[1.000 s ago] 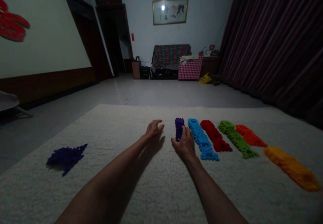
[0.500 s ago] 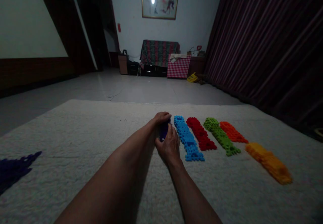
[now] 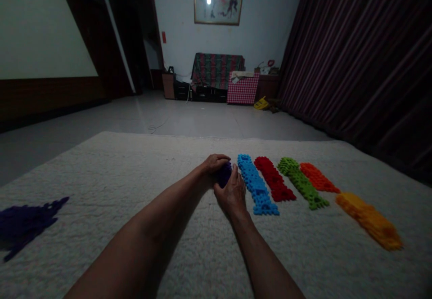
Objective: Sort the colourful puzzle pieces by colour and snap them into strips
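Both hands are closed around a small stack of dark purple interlocking plastic pieces (image 3: 224, 177) on the pale carpet. My left hand (image 3: 215, 162) curls over the far end of the stack, fingers bent. My right hand (image 3: 234, 192) grips the near and right side, with its thumb at the left and its fingers along the right. The hands partly cover the purple pieces. Just right of them lies a row of light blue pieces (image 3: 258, 189), then a row of dark red pieces (image 3: 275, 180).
Farther right lie green pieces (image 3: 301, 183), orange-red pieces (image 3: 319, 177) and a thick yellow-orange row (image 3: 369, 220). A loose purple pile (image 3: 29, 222) sits at the far left. Beyond the carpet (image 3: 135, 155) are a tiled floor, a cloth-covered cabinet (image 3: 218, 72) and a dark curtain (image 3: 340, 56).
The view has turned slightly left, so more of the loose purple pile shows. My right fingers have shifted a little on the stack, and both hands stay around it.
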A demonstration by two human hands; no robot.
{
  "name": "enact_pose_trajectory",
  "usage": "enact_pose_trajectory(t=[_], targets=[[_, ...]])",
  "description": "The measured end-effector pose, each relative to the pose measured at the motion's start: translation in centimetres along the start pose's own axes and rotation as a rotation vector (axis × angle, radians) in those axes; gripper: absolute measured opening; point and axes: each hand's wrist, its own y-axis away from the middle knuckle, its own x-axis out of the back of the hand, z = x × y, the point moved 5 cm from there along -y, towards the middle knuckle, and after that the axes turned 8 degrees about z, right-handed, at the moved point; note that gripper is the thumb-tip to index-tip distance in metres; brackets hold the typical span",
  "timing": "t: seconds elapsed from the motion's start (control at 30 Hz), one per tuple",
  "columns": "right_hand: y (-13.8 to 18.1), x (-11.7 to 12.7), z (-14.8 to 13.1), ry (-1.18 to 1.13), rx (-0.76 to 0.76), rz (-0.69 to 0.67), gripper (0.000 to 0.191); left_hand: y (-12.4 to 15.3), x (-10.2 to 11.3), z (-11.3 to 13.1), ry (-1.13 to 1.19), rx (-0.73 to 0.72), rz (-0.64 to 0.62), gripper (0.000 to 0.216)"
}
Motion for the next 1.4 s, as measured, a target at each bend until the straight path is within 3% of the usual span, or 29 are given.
enact_pose_trajectory(t=[0.3, 0.53, 0.77, 0.9, 1.1, 1.4], targets=[[0.2, -0.5, 0.2, -0.038, 0.07, 0.004, 0.082, 3.2, 0.9, 0.0, 0.046, -0.058, 0.181, 0.036], [0.0, -0.8, 0.2, -0.134, 0.093, -0.059, 0.081, 5.2, 1.5, -1.2, 0.123, -0.064, 0.196, 0.041], [0.3, -0.6, -0.4, -0.247, 0.164, -0.076, 0.078, 8.0, 2.6, -1.2, 0.106, 0.082, 0.193, 0.069], [1.2, -1.0, -1.4, -0.313, 0.23, -0.134, 0.079, 10.2, 3.8, -1.4, 0.116, 0.166, 0.233, 0.07], [4.4, -2.6, -6.1, -0.375, 0.305, -0.19, 0.076, 15.0, 8.8, -2.3, 0.042, 0.271, 0.321, 0.071], [10.5, -8.4, -18.7, -0.576, 0.131, -0.324, 0.071, 23.9, 20.8, -5.2, -0.185, 0.443, 0.542, 0.068]])
